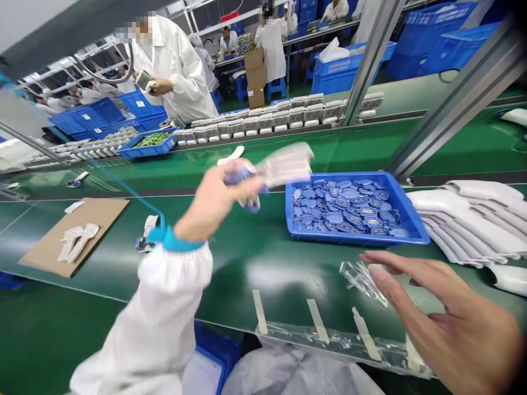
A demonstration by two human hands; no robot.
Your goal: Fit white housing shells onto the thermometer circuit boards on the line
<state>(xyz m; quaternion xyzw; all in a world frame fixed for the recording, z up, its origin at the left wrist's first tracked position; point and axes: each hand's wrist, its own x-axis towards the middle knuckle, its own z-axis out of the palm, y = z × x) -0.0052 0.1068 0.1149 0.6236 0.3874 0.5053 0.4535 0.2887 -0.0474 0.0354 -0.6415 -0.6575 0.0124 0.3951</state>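
Observation:
My left hand [224,192], in a white sleeve with a blue wrist band, is closed on a white plastic housing [286,164] with a blue part at its near end. Motion blurs the housing, which is held above the green bench, left of a blue tray [358,240] of small blue plastic covers [349,206]. My right hand [453,312] is at the lower right, thumb and fingers a little apart, with nothing visible between them. Just beyond its fingertips lie small clear plastic pieces [360,278] on the bench.
White curved shells [473,219] are stacked at the right. Tape strips [317,321] line the front edge. Cardboard [99,211] with white parts lies left. Beyond the green conveyor [263,145] stand rows of grey-white units [263,120] and a person in white [177,66]. Metal posts rise at right.

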